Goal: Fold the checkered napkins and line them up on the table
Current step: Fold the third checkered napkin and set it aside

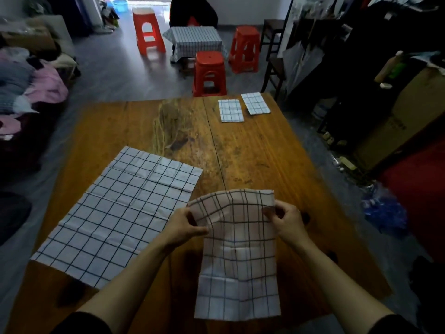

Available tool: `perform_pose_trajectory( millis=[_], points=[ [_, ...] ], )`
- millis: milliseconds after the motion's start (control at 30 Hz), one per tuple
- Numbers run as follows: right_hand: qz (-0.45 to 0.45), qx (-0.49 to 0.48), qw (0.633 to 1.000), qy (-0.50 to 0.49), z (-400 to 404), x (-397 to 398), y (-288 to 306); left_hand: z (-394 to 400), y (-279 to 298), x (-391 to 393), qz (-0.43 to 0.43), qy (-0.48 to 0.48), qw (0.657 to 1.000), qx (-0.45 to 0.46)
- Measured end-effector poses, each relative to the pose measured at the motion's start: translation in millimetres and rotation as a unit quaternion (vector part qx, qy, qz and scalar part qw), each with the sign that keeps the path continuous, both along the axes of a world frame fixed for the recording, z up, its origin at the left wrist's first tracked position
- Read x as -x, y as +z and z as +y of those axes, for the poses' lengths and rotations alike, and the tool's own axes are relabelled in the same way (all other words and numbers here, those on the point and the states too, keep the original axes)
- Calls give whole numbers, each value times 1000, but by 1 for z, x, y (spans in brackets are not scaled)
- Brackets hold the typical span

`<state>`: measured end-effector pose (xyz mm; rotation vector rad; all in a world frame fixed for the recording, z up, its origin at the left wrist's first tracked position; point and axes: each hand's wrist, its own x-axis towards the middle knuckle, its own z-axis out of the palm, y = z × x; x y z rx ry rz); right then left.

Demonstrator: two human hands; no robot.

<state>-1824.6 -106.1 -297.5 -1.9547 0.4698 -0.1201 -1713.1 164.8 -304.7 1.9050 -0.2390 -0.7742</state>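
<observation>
Held napkin point(237, 256) pinched at upper corners: left hand point(184, 225) on left corner, right hand point(286, 219) on right corner, cloth hanging down over near table point(260, 150) edge. Left of grip, unfolded napkin point(120, 213) flat. Far beyond grip, two folded napkins point(230, 110) point(255, 103) side by side.

Two bare forearms; dark sleeves pushed up near the elbows; hands without gloves.

dim room | daylight from far doorway | edges bowed, soft blur
</observation>
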Motion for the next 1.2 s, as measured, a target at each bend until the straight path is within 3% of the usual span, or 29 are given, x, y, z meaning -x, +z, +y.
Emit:
perform_pose_trajectory(
  millis=[100, 267, 533, 700, 967, 1067, 1133, 1200],
  points=[
    [17, 11, 1000, 3, -8, -4, -11, -8, -24, 2, -29, 9, 998, -46],
    [24, 0, 1000, 9, -20, -8, -17, -11, -34, -4, -67, 13, 998, -14],
    [-62, 26, 998, 17, -30, -10, -16, 4, -9, -14, -183, 14, 982, 47],
    [-78, 42, 996, 25, -27, -10, -11, 4, -6, -17, -242, 14, 969, 38],
    [-90, 45, 995, 26, -20, -8, -11, 4, -19, -10, -229, 19, 969, 88],
    [-106, 45, 993, 25, -20, -9, -2, 2, -9, -11, -268, 27, 954, 134],
    [-108, 24, 993, 28, -23, -8, 5, 0, -8, -15, -254, 6, 962, 104],
    [-103, 5, 994, 31, -25, -6, 9, -6, -18, -23, -221, -55, 974, -1]
  ],
)
